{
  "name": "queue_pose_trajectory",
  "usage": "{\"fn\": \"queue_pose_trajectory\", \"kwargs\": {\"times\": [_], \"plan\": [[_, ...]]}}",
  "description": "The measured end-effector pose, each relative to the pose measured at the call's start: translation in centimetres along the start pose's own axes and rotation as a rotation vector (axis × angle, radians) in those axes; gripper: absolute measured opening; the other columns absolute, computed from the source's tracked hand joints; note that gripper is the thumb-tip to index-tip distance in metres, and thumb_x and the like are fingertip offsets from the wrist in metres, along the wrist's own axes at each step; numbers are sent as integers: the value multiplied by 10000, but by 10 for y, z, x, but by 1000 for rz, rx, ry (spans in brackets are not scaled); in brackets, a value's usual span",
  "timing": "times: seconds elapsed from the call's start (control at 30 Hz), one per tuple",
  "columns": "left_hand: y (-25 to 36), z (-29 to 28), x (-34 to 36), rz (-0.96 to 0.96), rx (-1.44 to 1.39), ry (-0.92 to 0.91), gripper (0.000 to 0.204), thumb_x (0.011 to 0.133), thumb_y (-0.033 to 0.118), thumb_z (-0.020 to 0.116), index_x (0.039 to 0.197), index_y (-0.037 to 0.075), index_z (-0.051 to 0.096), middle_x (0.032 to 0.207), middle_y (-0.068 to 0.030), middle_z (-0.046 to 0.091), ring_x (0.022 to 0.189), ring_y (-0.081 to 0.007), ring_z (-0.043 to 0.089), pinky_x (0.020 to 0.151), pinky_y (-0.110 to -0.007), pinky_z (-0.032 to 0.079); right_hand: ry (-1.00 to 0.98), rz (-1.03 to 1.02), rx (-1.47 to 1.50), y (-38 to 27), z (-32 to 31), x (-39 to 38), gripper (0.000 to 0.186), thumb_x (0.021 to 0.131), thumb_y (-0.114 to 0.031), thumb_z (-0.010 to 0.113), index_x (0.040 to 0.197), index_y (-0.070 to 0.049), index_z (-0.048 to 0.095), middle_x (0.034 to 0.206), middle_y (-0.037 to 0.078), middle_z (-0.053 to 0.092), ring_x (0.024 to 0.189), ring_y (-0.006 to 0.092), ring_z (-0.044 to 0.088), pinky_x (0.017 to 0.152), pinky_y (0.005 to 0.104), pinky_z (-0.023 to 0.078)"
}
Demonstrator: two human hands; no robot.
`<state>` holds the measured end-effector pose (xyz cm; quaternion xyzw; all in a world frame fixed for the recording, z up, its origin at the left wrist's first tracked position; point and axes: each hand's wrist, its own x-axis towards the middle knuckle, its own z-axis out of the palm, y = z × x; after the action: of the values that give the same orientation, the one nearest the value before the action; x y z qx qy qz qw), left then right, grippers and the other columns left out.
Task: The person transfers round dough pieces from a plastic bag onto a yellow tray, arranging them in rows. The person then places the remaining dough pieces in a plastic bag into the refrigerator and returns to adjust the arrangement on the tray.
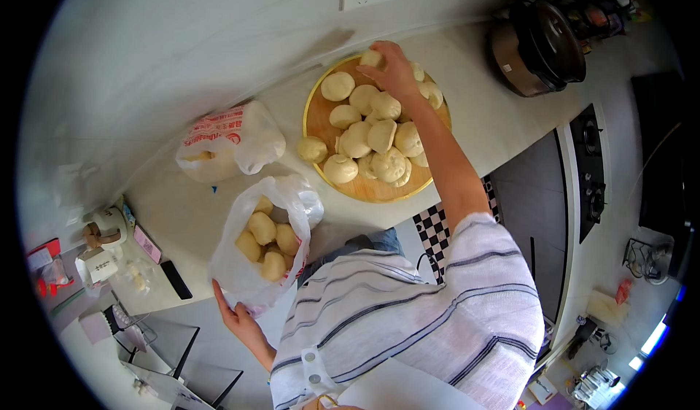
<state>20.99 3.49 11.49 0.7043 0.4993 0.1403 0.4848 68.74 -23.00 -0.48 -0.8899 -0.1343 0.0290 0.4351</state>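
Many pale steamed buns (355,139) are heaped on a round wooden board (321,111) with a yellow rim. At the board's far edge my right hand (394,73) has its fingers closed around a bun (371,58). My left hand (240,326) grips the near edge of a white plastic bag (237,275), fingers on its outside. Its mouth gapes, showing several buns (262,229) inside. One bun (312,149) sits at the board's left rim.
Behind the open bag stands another white bag with red print (233,138). A brown electric cooker (536,49) is at the back right, with a gas hob (589,169) beyond. A black phone (176,279) lies near the counter's left edge, close to a pink-screened device (147,245).
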Motion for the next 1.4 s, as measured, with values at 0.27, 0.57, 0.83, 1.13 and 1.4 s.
{"fn": "queue_pose_trajectory", "kwargs": {"times": [0.27, 0.57, 0.83, 1.13, 1.4], "plan": [[-4, -1, -8, -20, 39, 92, 743, 776, -101, 371, 1494, 83, 423, 1488, -22, 475, 658, -31, 378, 569, -179, 326, -156, -107, -386, 40, 37, 30, 598, 931, -540, 561, 1406, -178, 519, 1487, 217, 406, 1333, 407, 422, 1117, 488, 343], [-5, -1, -4, -30, 21, 37, 745, 776, -100, 374, 1494, 96, 428, 1475, -13, 488, 650, -29, 371, 562, -178, 316, -210, -256, -543, -14, -15, -134, 732, 813, -490, 720, 1412, -146, 480, 1454, 222, 427, 1304, 406, 449, 1153, 537, 281], [-6, -3, -2, 25, 15, 7, 741, 782, -72, 390, 1500, 108, 423, 1440, 7, 496, 605, -22, 310, 532, -183, 289, 30, -226, -156, 9, -5, -167, 737, 755, -202, 822, 1372, -90, 434, 1336, 188, 490, 1230, 350, 498, 1057, 475, 426], [-11, -3, 1, 77, 20, -12, 744, 778, -74, 389, 1502, 97, 416, 1492, -7, 461, 603, -23, 310, 529, -186, 287, 521, 510, 702, 41, -70, -135, 604, 924, -429, 641, 1308, -34, 395, 1213, 127, 548, 1106, 218, 576, 896, 351, 511], [-4, -2, 2, 79, 31, -33, 735, 784, -78, 384, 1491, 112, 440, 1513, -41, 451, 621, -40, 338, 543, -182, 325, 73, 854, -587, 154, -69, -129, 862, 925, -734, 333, 1496, -89, 346, 1396, 183, 498, 1148, 370, 597, 969, 495, 456]]}}
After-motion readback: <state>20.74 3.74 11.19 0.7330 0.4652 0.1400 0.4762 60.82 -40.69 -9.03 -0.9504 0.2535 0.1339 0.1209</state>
